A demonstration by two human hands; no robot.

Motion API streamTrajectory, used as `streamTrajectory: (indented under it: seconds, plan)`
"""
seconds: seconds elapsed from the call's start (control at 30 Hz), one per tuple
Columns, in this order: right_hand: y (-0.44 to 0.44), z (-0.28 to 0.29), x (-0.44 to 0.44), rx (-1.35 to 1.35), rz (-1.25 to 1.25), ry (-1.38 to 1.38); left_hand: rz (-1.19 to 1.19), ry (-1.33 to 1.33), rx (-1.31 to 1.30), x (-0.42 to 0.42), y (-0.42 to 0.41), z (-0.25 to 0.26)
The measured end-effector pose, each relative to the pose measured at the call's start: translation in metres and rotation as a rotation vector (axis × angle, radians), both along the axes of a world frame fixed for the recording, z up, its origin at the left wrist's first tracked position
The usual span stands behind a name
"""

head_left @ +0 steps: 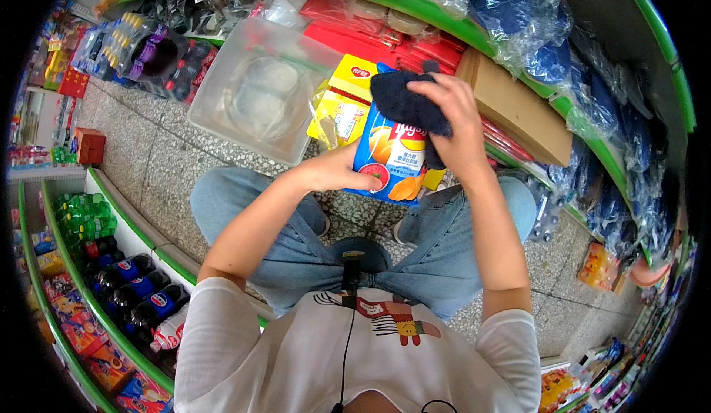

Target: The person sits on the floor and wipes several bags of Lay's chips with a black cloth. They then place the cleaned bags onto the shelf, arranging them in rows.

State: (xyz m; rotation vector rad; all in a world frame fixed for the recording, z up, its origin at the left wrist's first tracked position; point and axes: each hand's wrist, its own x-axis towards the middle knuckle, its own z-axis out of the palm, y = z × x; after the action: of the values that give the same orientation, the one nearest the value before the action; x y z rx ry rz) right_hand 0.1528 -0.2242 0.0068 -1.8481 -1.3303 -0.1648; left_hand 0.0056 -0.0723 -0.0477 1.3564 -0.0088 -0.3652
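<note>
A blue bag of Lay's potato chips point(395, 154) is upside down in its upper lettering, in front of my knees. My left hand point(339, 174) grips the bag's lower left part, the thumb across its front. In my right hand point(458, 118) is a dark navy cloth point(408, 102), pressed against the bag's upper part and covering some of it. Yellow boxes point(340, 116) with red and white print stand just behind the bag, partly hidden by it.
A translucent plastic bin point(250, 91) stands on the speckled floor at the left. An open-sided cardboard box point(516, 107) lies at the right by a green-edged shelf point(439, 21) with plastic-wrapped goods. Cola bottles point(150, 296) line a shelf at lower left; wrapped bottle packs point(139, 52) stand upper left.
</note>
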Motion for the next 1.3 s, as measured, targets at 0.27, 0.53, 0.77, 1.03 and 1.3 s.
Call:
streamTrajectory:
  seconds: [0.27,0.53,0.77,1.03,1.3]
  plan:
    - [-0.018,-0.007,0.029,-0.005,-0.122,0.132,0.055,0.078,-0.068,-0.006,0.009,0.005]
    - [-0.024,-0.012,0.037,-0.018,-0.226,0.184,0.093,0.082,-0.101,-0.014,0.030,0.017]
    - [-0.018,-0.041,0.030,0.293,-0.223,0.973,0.178,0.076,-0.216,-0.018,0.046,0.030]
    - [0.000,-0.025,-0.012,0.289,-0.146,1.785,0.267,0.101,-0.246,-0.013,0.034,0.036]
    - [0.001,-0.038,-0.008,0.344,-0.101,1.814,0.653,-0.110,0.213,0.004,0.031,0.006]
